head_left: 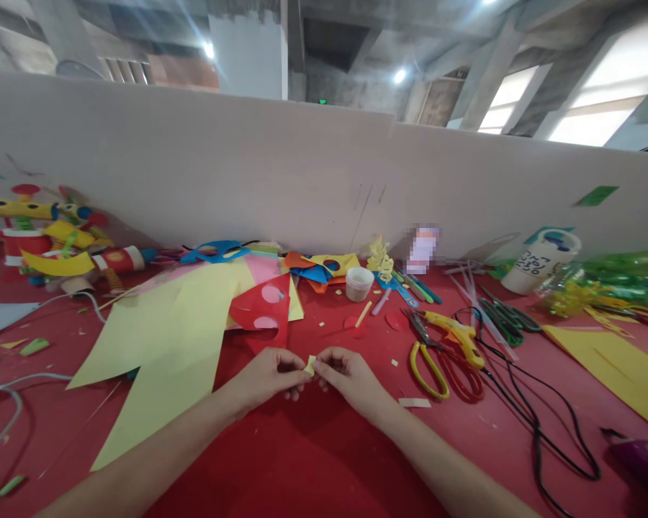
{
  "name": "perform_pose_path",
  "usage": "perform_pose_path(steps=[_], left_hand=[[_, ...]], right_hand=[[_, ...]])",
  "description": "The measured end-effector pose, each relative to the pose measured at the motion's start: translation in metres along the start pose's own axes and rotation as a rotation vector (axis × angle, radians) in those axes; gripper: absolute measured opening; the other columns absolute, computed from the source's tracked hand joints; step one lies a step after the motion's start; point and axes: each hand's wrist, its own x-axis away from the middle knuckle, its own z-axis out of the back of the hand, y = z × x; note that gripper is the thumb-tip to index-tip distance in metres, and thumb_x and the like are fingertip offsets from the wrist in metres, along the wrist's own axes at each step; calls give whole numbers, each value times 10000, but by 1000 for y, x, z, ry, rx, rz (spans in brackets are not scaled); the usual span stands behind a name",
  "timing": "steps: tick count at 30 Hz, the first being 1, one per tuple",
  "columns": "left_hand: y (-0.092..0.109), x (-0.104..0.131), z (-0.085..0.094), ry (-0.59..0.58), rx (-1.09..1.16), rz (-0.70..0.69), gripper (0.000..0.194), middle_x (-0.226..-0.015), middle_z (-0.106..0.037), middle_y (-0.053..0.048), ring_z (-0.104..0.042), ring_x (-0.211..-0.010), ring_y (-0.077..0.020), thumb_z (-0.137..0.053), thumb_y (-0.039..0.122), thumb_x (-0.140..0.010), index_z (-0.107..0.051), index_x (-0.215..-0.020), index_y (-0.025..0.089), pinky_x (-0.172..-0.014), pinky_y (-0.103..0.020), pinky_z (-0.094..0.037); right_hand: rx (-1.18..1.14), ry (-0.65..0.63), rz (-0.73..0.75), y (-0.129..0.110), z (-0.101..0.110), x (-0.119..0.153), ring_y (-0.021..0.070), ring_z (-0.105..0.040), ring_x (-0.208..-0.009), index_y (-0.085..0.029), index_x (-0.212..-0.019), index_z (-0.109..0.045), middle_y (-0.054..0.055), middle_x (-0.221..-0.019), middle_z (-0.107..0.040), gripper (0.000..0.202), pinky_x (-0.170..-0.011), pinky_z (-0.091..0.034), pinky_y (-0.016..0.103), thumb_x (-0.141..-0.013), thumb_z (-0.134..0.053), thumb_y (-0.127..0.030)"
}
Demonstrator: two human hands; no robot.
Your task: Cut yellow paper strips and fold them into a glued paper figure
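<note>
Scrap of pale yellow paper [309, 365], one, small: held up between the two hands, over the red tabletop [313, 460]. Left hand [274, 375]: thumb and forefinger pinching the scrap's left side. Right hand [345, 370]: thumb and forefinger closed on its right side; remaining fingers of both curled, partly hidden. Step in hand, by judgement: two-handed fingertip work on the scrap; whether folding or only steadying, cannot tell. Next move, by judgement: calls for a light, even pinch, the piece being small and easily creased. To the left: large pale yellow sheets [178, 360]; red card [243, 309] with cut-outs. Beyond the hands: white tub [359, 286]. To the right: yellow-handled pliers [429, 373], beside a yellow glue gun [456, 334] with black cable [534, 426]; pale paper strip [415, 403], lying flat.
</note>
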Motion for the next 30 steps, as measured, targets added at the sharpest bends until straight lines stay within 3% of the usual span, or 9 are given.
perform_pose_path(steps=[20, 30], left_hand=[[-10, -4, -1, 24, 2, -50, 172, -500, -536, 42, -488, -478, -83, -589, 279, -699, -587, -592, 145, -505, -210, -358], [-2, 0, -2, 24, 60, 5, 178, -532, -562, 25, -502, -476, -81, -609, 300, -676, -610, -617, 132, -501, -213, -367]], right_hand=[[-31, 15, -28, 5, -2, 0, 93, -482, -497, -163, -678, -546, -23, -564, -540, 378, -523, -405, 235, -673, -609, -535], [-1, 10, -20, 3, -1, 0, 89, -483, -504, -164, -688, -549, -21, -577, -545, 394, -526, -410, 231, -682, -593, -556]])
